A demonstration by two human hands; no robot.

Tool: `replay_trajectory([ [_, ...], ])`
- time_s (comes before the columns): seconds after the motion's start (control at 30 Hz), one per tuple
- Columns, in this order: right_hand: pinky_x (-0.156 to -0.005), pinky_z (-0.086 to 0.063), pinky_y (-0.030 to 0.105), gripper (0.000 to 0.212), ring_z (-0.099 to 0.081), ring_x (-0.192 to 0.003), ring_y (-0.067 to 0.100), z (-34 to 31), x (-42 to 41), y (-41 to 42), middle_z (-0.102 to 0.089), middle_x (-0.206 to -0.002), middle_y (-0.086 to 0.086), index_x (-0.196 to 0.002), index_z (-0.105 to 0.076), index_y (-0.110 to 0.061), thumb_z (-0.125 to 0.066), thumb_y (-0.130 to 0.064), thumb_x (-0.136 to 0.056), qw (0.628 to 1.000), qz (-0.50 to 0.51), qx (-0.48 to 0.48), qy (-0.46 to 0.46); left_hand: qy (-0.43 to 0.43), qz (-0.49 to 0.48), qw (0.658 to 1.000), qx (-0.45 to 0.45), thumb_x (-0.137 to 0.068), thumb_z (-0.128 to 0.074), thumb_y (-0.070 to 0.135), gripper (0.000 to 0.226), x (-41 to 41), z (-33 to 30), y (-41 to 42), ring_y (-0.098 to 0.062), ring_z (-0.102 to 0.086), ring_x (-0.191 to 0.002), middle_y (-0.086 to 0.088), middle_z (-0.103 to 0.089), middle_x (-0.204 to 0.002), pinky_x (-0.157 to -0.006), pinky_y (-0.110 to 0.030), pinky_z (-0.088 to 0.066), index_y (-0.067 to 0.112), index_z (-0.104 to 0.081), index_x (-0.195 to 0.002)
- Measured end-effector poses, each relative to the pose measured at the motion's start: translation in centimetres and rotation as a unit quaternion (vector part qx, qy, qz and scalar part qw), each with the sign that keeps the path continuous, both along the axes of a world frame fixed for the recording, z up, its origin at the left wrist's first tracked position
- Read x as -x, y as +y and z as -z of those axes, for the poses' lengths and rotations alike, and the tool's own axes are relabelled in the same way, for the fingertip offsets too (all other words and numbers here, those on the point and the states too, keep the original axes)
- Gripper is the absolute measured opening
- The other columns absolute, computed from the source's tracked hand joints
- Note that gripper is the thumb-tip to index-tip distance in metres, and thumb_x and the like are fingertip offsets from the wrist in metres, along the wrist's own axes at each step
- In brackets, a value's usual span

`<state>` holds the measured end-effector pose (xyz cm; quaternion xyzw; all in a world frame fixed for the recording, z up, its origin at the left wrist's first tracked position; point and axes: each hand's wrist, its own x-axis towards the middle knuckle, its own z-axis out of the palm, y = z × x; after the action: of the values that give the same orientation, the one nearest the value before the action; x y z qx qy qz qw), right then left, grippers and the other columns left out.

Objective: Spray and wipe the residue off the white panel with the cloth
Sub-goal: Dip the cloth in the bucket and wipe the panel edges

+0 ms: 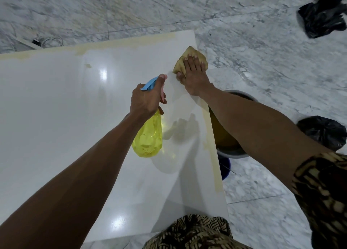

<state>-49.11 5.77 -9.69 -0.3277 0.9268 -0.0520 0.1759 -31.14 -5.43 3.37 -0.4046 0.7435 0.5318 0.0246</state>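
The glossy white panel lies flat and fills the left and middle of the view. Yellowish residue runs along its far edge and down its right edge. My left hand grips a yellow spray bottle by its blue and pink trigger head, held above the panel with the nozzle pointing toward the far right corner. My right hand presses a tan cloth flat on the panel near that corner, fingers spread straight over it.
A metal basin of brownish liquid stands on the marble floor just right of the panel, over a blue container. Black plastic bags lie at the far right. Cables and a power strip lie beyond the panel's far left.
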Motion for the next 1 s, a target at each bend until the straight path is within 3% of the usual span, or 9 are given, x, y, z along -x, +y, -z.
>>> replay_trajectory([
  [0.07,-0.122,0.010,0.045,0.067,0.012,-0.153,0.032,-0.2,-2.0,1.4,0.009,-0.166,0.015,-0.157,0.000,-0.004,-0.018,-0.045,-0.107,1.000,0.000,-0.004,-0.003,-0.004,-0.001,1.000,-0.009,-0.100,-0.058,0.071,0.044,-1.4,-0.5,1.0,-0.037,-0.079,-0.089,-0.011,-0.073,-0.090,-0.086,-0.063,-0.065,0.030,-0.070,-0.090],
  [0.17,-0.122,0.010,0.045,0.067,0.014,-0.152,0.032,-0.5,-5.5,3.7,0.012,-0.165,0.014,-0.157,0.003,-0.005,-0.016,-0.045,-0.107,1.000,-0.002,-0.014,-0.006,-0.015,-0.021,0.999,-0.028,-0.073,-0.056,0.092,0.088,-4.1,-0.7,2.1,-0.033,-0.080,-0.088,-0.012,-0.075,-0.093,-0.083,-0.061,-0.066,0.017,-0.076,-0.115],
  [0.33,-0.122,0.009,0.046,0.067,0.014,-0.152,0.032,-0.2,-13.3,8.9,0.012,-0.165,0.013,-0.157,0.003,-0.007,-0.014,-0.047,-0.107,1.000,0.003,-0.029,0.008,0.002,-0.010,1.000,-0.024,-0.099,-0.060,0.070,0.063,-10.8,-0.9,5.2,-0.036,-0.081,-0.087,-0.007,-0.074,-0.085,-0.074,-0.052,-0.069,0.012,-0.076,-0.121],
  [0.43,-0.123,0.008,0.046,0.067,0.014,-0.152,0.031,-0.3,-18.7,12.3,0.012,-0.166,0.012,-0.157,0.002,-0.007,-0.015,-0.047,-0.107,1.000,0.010,-0.027,-0.002,0.005,-0.011,0.999,-0.042,-0.100,-0.062,0.066,0.064,-15.8,-1.1,7.6,-0.034,-0.081,-0.087,-0.010,-0.073,-0.088,-0.061,-0.041,-0.066,0.009,-0.075,-0.127],
  [0.53,-0.122,0.010,0.045,0.067,0.015,-0.152,0.030,-0.6,-24.6,16.0,0.012,-0.166,0.011,-0.157,0.002,-0.007,-0.016,-0.047,-0.107,1.000,0.014,-0.023,-0.010,0.008,0.003,0.999,-0.042,-0.101,-0.062,0.064,0.062,-21.2,-1.5,10.8,-0.033,-0.081,-0.086,-0.011,-0.072,-0.089,-0.059,-0.039,-0.065,0.009,-0.076,-0.125],
  [0.7,-0.122,0.008,0.046,0.066,0.013,-0.153,0.030,-0.9,-33.6,21.4,0.009,-0.166,0.011,-0.158,0.001,-0.010,-0.019,-0.046,-0.107,0.999,0.012,-0.027,-0.014,-0.003,0.036,0.998,-0.057,-0.094,-0.061,0.067,0.044,-28.8,-2.1,16.5,-0.037,-0.081,-0.082,-0.012,-0.075,-0.087,-0.071,-0.051,-0.068,0.026,-0.075,-0.089],
  [0.8,-0.122,0.007,0.045,0.064,0.013,-0.153,0.029,-1.1,-37.9,24.1,0.009,-0.166,0.011,-0.158,0.001,-0.011,-0.020,-0.043,-0.107,0.999,0.018,-0.028,-0.029,-0.016,0.046,0.996,-0.077,-0.086,-0.060,0.073,0.056,-31.9,-2.4,19.4,-0.037,-0.081,-0.082,-0.012,-0.075,-0.086,-0.075,-0.058,-0.068,0.021,-0.078,-0.095],
  [0.9,-0.123,0.007,0.045,0.063,0.014,-0.153,0.027,-1.8,-40.6,25.9,0.010,-0.166,0.009,-0.158,0.002,-0.011,-0.018,-0.043,-0.107,0.999,0.015,-0.037,-0.036,-0.019,0.044,0.996,-0.080,-0.070,-0.056,0.086,0.091,-33.5,-2.9,21.3,-0.034,-0.081,-0.077,-0.013,-0.075,-0.084,-0.075,-0.059,-0.068,0.010,-0.081,-0.113],
  [1.0,-0.123,0.006,0.044,0.065,0.013,-0.153,0.027,-2.3,-42.0,26.7,0.010,-0.166,0.009,-0.159,0.001,-0.011,-0.018,-0.045,-0.107,0.998,0.020,-0.039,-0.054,-0.024,0.047,0.997,-0.063,-0.084,-0.061,0.080,0.078,-34.1,-3.4,22.4,-0.035,-0.081,-0.078,-0.011,-0.072,-0.083,-0.076,-0.060,-0.068,0.010,-0.079,-0.111],
])
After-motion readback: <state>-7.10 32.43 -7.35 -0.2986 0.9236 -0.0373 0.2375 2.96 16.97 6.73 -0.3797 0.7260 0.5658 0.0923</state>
